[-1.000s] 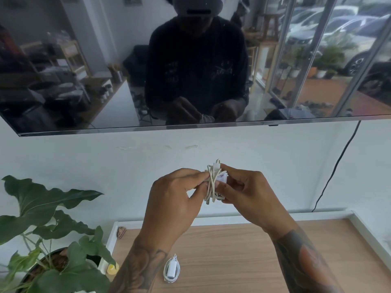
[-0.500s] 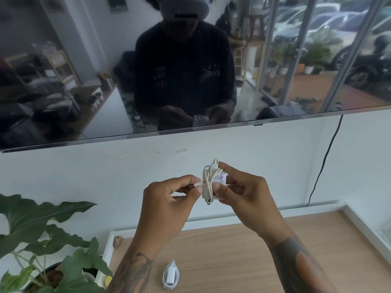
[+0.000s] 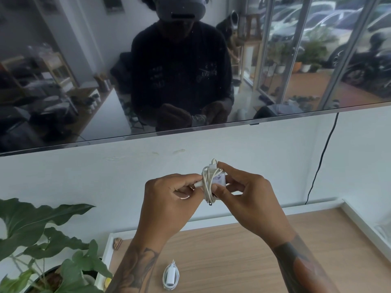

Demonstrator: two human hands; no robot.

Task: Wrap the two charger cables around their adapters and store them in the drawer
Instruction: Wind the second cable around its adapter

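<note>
A white charger adapter [image 3: 219, 180] with its white cable wound around it is held up in front of the wall. My right hand [image 3: 249, 199] grips the adapter between thumb and fingers. My left hand [image 3: 169, 199] pinches the cable's loose end [image 3: 198, 184] right beside the windings. A second white adapter with its cable wrapped round it [image 3: 171, 277] lies on the wooden surface [image 3: 232, 250] below my left forearm. No drawer shows in this view.
A big dark screen [image 3: 84, 81] hangs on the white wall above my hands, with a black cord [image 3: 317, 166] running down at the right. A leafy potted plant [image 3: 42, 250] stands at the lower left. A raised white rim [image 3: 359, 220] borders the wooden surface.
My left hand has drawn back a little to the left and now pinches the cable's end instead of lying against the windings. The view has tilted slightly.
</note>
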